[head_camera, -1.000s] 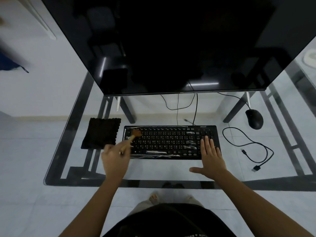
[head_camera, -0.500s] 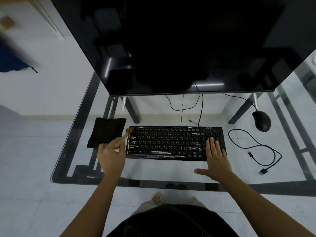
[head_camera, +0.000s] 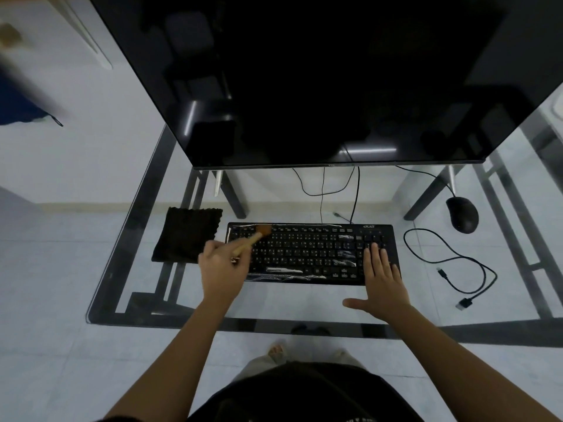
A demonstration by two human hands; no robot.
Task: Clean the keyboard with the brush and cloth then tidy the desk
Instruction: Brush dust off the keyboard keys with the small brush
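A black keyboard (head_camera: 307,252) lies on the glass desk (head_camera: 304,303) in front of me. My left hand (head_camera: 224,271) grips a small wooden-handled brush (head_camera: 254,237), whose brown bristles touch the keyboard's top-left keys. My right hand (head_camera: 380,277) lies flat with straight fingers on the keyboard's right end, over the number pad. A dark folded cloth (head_camera: 186,234) sits on the glass just left of the keyboard, close to my left hand.
A large dark monitor (head_camera: 304,80) stands behind the keyboard. A black mouse (head_camera: 462,214) sits at the right, with a loose black cable (head_camera: 457,263) coiled in front of it. Thin cables (head_camera: 323,190) hang behind the keyboard. Floor tiles show through the glass.
My left hand swept the brush off the keyboard's left edge, then back onto the top-left keys. My right hand stayed flat on the keyboard's right end.
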